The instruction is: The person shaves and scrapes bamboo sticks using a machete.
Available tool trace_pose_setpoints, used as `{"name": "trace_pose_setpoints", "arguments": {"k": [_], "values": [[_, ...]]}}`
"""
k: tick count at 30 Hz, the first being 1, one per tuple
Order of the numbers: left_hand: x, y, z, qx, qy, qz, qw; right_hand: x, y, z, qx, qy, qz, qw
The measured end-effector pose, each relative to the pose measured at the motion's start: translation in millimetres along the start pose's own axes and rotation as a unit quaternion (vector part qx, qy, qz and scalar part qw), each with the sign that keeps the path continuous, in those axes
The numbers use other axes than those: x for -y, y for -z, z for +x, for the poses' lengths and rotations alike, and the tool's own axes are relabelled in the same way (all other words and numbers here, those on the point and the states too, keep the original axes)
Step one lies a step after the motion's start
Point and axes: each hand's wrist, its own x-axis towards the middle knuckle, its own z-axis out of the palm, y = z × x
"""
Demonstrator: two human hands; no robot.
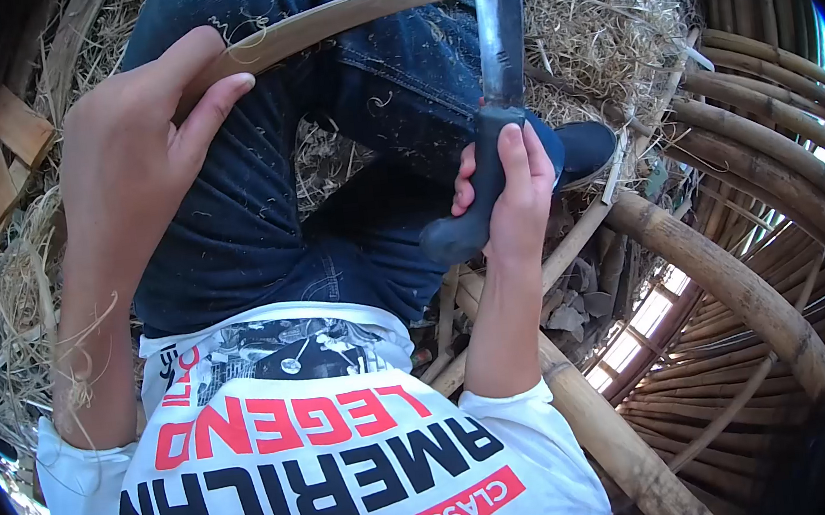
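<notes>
My left hand (143,135) pinches one end of a long, thin, slightly bowed strip (357,12), which looks like bamboo and stretches to the right above my thighs. In my right hand (516,186) is the dark handle of a large knife (502,37), fingers wrapped round it. The blade points away from me, up past the top edge of the view, and crosses the strip near its far right end. Whether blade and strip touch I cannot tell. Small shavings cling to my dark jeans (226,207).
Pale shavings (611,45) cover the ground beyond my legs and at the left. Split wood pieces (17,128) lie at the left. Thick bamboo poles (727,285) and a slatted bamboo structure (749,393) stand at the right. My shoe (584,151) is beside the knife hand.
</notes>
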Motion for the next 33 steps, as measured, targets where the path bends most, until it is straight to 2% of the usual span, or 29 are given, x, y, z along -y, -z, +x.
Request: {"name": "trace_pose_setpoints", "arguments": {"k": [4,8,11,12,15,17,20,22,25,28,31,33], "values": [[0.2,1.3,-2.9,0.002,-0.005,-0.018,1.000,2.3,-3.9,6.4,-0.071,0.004,0.081,0.994],[-2.3,4.5,0.5,0.025,0.012,-0.024,0.999,0.1,1.0,4.9,-0.057,-0.005,0.010,0.998],[-1.1,4.3,0.1,0.033,0.019,-0.028,0.999,6.2,13.8,14.1,-0.073,0.019,0.017,0.997],[-1.1,4.4,-0.8,0.034,0.014,-0.028,0.999,6.1,9.1,14.8,-0.085,0.010,0.055,0.995],[-2.0,4.8,-0.5,0.032,0.027,-0.010,0.999,4.9,4.0,6.0,-0.038,-0.010,-0.016,0.999],[-1.7,1.9,0.8,0.024,0.018,-0.018,0.999,4.8,12.8,9.8,-0.031,0.002,-0.018,0.999],[0.4,3.0,-2.3,0.019,0.006,-0.015,1.000,5.6,6.8,13.5,-0.074,0.002,0.050,0.996],[-0.7,4.0,-0.9,0.014,-0.010,-0.015,1.000,0.2,3.4,8.9,-0.056,-0.002,0.028,0.998],[-2.3,3.7,1.2,0.039,0.030,-0.019,0.999,1.7,15.8,10.4,-0.047,-0.008,-0.003,0.999],[-1.7,5.1,-2.0,0.040,0.018,-0.020,0.999,-0.5,6.8,10.5,-0.066,-0.005,0.069,0.995],[-4.1,2.3,1.2,0.018,0.015,-0.015,1.000,-4.8,6.2,1.0,-0.018,-0.020,0.024,0.999],[-0.7,2.8,0.0,0.044,0.033,-0.020,0.998,1.5,17.0,5.4,-0.028,-0.004,0.003,1.000]]}}
